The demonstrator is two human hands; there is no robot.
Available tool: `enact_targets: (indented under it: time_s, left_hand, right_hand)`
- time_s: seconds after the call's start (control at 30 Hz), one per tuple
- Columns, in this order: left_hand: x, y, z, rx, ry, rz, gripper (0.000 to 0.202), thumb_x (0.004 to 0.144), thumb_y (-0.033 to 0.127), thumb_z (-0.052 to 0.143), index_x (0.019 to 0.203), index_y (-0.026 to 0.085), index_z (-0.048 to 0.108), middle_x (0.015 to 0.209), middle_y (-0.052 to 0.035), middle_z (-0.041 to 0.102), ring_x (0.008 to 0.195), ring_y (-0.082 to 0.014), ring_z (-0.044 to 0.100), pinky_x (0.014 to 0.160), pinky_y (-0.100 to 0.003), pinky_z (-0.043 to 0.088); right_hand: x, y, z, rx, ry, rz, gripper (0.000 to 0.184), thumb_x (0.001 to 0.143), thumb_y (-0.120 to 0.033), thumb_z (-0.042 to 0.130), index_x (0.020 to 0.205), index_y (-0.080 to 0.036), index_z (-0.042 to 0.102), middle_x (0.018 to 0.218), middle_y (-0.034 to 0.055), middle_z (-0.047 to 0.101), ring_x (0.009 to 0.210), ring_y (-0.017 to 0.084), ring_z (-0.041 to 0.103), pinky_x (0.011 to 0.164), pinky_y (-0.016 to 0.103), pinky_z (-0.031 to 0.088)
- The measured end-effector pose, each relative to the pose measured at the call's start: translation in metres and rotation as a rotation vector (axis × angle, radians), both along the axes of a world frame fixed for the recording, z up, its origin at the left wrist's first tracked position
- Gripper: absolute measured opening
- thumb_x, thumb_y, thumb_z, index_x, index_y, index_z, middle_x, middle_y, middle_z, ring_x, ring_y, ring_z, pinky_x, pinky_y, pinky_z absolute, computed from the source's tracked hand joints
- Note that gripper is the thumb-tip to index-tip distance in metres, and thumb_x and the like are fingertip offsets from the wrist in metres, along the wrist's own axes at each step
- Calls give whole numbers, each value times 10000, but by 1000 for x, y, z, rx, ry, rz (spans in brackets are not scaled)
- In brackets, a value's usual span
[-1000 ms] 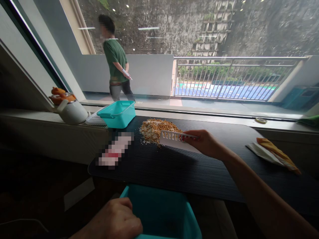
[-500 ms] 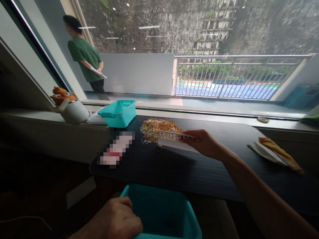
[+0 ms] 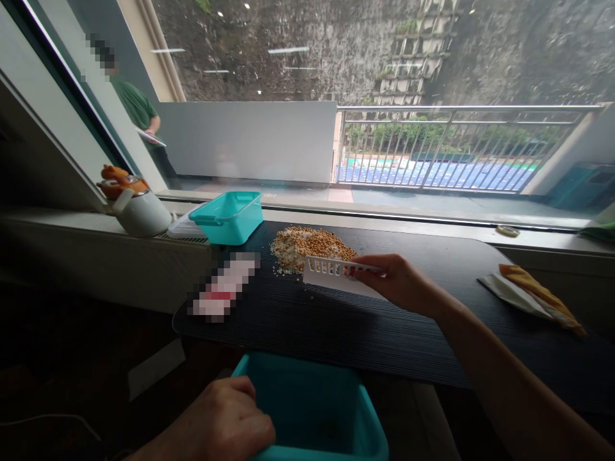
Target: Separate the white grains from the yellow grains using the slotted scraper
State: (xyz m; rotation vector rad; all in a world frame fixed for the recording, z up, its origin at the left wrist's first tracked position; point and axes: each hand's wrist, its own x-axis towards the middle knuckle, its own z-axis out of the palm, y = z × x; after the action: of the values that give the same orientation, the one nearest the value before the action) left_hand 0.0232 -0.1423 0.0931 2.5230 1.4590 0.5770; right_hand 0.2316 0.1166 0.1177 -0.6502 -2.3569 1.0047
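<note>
The fingers of your right hand (image 3: 401,285) are clamped on a white slotted scraper (image 3: 327,279), upright on its edge against a grain pile (image 3: 307,246) of golden and pale pieces, just beyond and left of them on a black bench (image 3: 269,314). The fingers of your left hand (image 3: 230,419) curl closed over the rim of a teal bin (image 3: 369,410) beneath them. Left of your right fingers lies a pixelated packet (image 3: 225,288); farther left and beyond stand a teal box (image 3: 237,221) and a pot (image 3: 144,216). To their right is an orange-and-white bundle (image 3: 533,298). The scraper hides the pile's near side; your left fingertips are out of sight. The bin is dark inside and cut off below. Beyond the window, its frame partly covers a person (image 3: 134,105) in green.
</note>
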Motion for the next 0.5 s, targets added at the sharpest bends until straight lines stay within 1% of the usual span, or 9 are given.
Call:
enact_targets:
  time_s: [0.1, 0.17, 0.23, 0.3, 0.37, 0.43, 0.5]
  left_hand:
    - [0, 1, 0, 0, -14, -3, 431, 1018, 448, 393, 727, 207, 600, 608, 16, 631, 527, -134, 557, 725, -226, 483]
    - [0, 1, 0, 3, -17, 1, 426, 1018, 448, 398, 736, 208, 608, 606, 17, 631, 534, -134, 563, 731, -224, 483]
    - [1, 1, 1, 4, -17, 14, 428, 1018, 461, 400, 748, 208, 615, 611, 17, 636, 534, -133, 563, 730, -224, 483]
    - [2, 1, 2, 0, -18, 25, 434, 1017, 472, 400, 747, 208, 613, 625, 14, 644, 544, -131, 569, 724, -221, 482]
    - [4, 1, 3, -7, -23, 24, 438, 1015, 475, 406, 732, 206, 605, 633, 10, 648, 564, -132, 580, 726, -220, 482]
    - [5, 2, 4, -7, -28, 25, 424, 1005, 474, 434, 721, 206, 600, 634, 6, 648, 579, -135, 590, 719, -217, 482]
    - [5, 2, 5, -3, -30, 24, 401, 993, 467, 467, 717, 208, 602, 628, 7, 646, 577, -134, 591, 702, -212, 480]
  right_hand:
    - [12, -9, 2, 17, -62, -36, 394, 891, -458, 557, 1086, -170, 741, 889, 51, 734, 760, 181, 630, 673, 274, 481]
    - [24, -19, 2, 30, -117, -82, 386, 900, -471, 550, 1093, -194, 738, 871, 34, 734, 723, 166, 623, 639, 257, 476]
    - [37, -31, 2, 8, -152, -110, 383, 905, -482, 544, 1085, -204, 738, 849, 24, 734, 686, 153, 619, 599, 235, 473]
    - [49, -44, 2, -52, -161, -88, 385, 906, -487, 545, 1066, -198, 742, 862, 28, 741, 706, 158, 634, 608, 225, 487]
    - [55, -55, 5, -125, -180, -23, 385, 903, -486, 548, 1054, -196, 750, 868, 33, 749, 728, 168, 648, 619, 221, 501]
    - [55, -61, 9, -172, -175, 30, 373, 895, -481, 558, 1040, -202, 758, 854, 31, 754, 725, 169, 653, 613, 216, 506]
    - [46, -58, 13, -152, -127, 21, 364, 893, -474, 561, 1037, -206, 759, 849, 30, 753, 714, 165, 649, 602, 214, 504]
